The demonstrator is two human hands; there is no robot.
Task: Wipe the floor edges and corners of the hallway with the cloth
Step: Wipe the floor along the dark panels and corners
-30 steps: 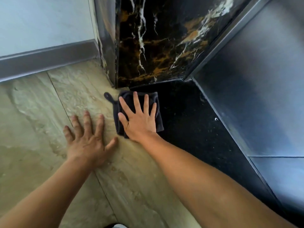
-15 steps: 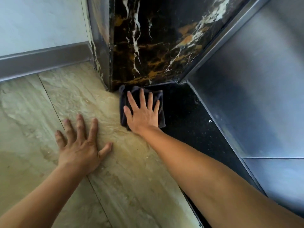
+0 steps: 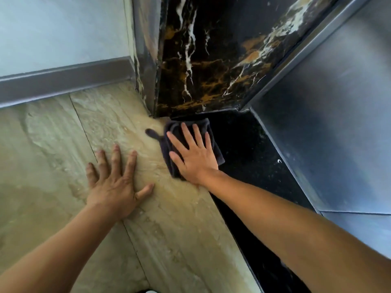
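Observation:
A dark folded cloth [image 3: 214, 144] lies on the floor at the foot of the black-and-gold marble pillar [image 3: 211, 60], straddling the seam between beige tile and black stone. My right hand [image 3: 193, 154] presses flat on it with fingers spread and straight. The cloth's hanging loop [image 3: 151, 132] sticks out to the left on the beige tile. My left hand [image 3: 117, 180] rests flat on the beige floor tile [image 3: 53, 155], fingers spread, a short way left of the cloth.
A grey skirting board [image 3: 63, 81] runs along the pale wall at the back left. A black stone strip [image 3: 249, 149] leads along a brushed metal panel [image 3: 338, 113] on the right. A small white speck [image 3: 279, 160] lies on the black stone.
My right hand pushed the cloth up against the pillar base, then drew it back slightly; the loop shows again on the left. My left hand stays planted.

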